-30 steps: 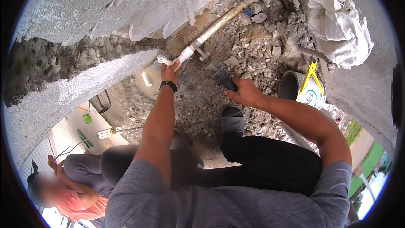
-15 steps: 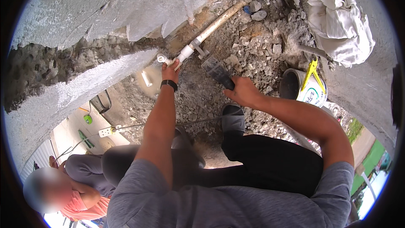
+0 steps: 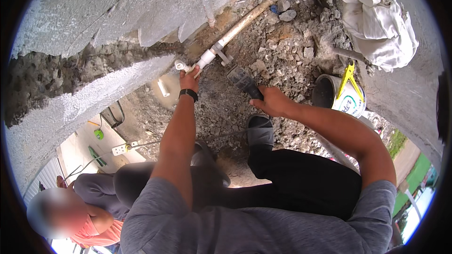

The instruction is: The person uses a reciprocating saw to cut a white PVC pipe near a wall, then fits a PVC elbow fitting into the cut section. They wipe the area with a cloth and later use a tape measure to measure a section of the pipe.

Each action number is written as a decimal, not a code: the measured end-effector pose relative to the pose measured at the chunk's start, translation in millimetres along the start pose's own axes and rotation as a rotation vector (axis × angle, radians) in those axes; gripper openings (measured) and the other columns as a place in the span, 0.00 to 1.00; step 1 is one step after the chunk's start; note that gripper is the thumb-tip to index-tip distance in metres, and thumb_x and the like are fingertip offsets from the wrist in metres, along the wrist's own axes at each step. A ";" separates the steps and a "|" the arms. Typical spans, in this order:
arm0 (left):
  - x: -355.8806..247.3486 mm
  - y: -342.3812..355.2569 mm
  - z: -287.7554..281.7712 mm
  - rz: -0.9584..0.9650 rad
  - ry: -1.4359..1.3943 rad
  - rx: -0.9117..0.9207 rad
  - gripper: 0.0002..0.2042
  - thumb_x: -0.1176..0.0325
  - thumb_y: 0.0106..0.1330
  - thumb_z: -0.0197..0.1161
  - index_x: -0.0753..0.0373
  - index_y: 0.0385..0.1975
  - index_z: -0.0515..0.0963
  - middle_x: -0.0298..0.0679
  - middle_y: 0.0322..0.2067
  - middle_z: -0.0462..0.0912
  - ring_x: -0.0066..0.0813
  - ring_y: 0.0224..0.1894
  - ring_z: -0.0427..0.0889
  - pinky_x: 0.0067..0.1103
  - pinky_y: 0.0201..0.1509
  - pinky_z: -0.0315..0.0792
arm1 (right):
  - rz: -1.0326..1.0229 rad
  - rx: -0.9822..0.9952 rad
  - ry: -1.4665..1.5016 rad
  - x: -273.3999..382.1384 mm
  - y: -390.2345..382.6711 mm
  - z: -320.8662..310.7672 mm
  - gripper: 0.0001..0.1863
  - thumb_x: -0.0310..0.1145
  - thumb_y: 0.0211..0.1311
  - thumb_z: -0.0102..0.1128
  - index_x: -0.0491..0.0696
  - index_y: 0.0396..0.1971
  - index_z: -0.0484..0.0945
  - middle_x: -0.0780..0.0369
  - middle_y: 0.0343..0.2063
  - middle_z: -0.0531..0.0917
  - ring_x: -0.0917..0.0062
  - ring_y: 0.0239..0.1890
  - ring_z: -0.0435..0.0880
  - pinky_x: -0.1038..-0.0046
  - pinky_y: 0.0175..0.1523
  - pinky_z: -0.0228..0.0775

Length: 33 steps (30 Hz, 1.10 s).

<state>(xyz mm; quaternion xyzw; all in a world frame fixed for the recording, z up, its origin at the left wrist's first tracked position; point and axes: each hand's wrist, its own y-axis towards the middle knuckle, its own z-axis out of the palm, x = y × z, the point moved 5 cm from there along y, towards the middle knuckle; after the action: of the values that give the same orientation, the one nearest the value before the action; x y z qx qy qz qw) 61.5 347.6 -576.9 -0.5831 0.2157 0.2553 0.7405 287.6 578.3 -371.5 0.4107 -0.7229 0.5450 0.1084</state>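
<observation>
From where I stand, the left hand point(image 3: 189, 82) is closed around the smooth white fitting point(image 3: 206, 59), in line with the long, dirt-streaked pipe point(image 3: 245, 24) above the crumbly rubble point(image 3: 287, 56). The right hand point(image 3: 273, 101) grips a blocky dark tool point(image 3: 244, 82); a flat pale bar point(image 3: 225, 58) lies between it and the grey collar point(image 3: 217, 47) (whether they join, I can't tell). Working well here, I'd judge, means keeping fitting and pipe straight and the tool steady. Nearby, the rough wall point(image 3: 117, 14) ends jaggedly.
</observation>
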 end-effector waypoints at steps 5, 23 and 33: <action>-2.0 -2.7 1.2 0.052 -0.012 -0.001 0.22 0.76 0.59 0.75 0.56 0.49 0.71 0.34 0.46 0.80 0.32 0.48 0.80 0.30 0.50 0.73 | 0.027 0.016 -0.005 -1.6 -0.4 3.2 0.26 0.50 0.69 0.61 0.36 0.41 0.76 0.46 0.27 0.83 0.49 0.36 0.85 0.54 0.45 0.76; 3.4 -1.8 1.7 0.051 -0.003 0.005 0.23 0.73 0.61 0.75 0.56 0.52 0.71 0.34 0.49 0.79 0.33 0.54 0.78 0.33 0.58 0.69 | 0.014 0.024 0.181 30.0 -7.3 -18.8 0.23 0.48 0.74 0.57 0.38 0.39 0.76 0.55 0.24 0.81 0.71 0.23 0.85 0.64 0.33 0.76; -0.4 2.2 -0.8 0.025 0.011 -0.007 0.20 0.74 0.59 0.77 0.56 0.47 0.74 0.33 0.45 0.82 0.29 0.46 0.81 0.28 0.46 0.73 | -0.037 0.005 0.052 1.9 -15.2 -5.3 0.21 0.45 0.72 0.58 0.39 0.46 0.76 0.46 0.30 0.84 0.50 0.37 0.85 0.55 0.44 0.75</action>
<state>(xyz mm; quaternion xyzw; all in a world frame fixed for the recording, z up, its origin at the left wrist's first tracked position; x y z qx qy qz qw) 59.7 347.2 -578.5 -0.5843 0.2262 0.2622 0.7339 295.7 581.0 -357.6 0.4098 -0.7109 0.5551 0.1361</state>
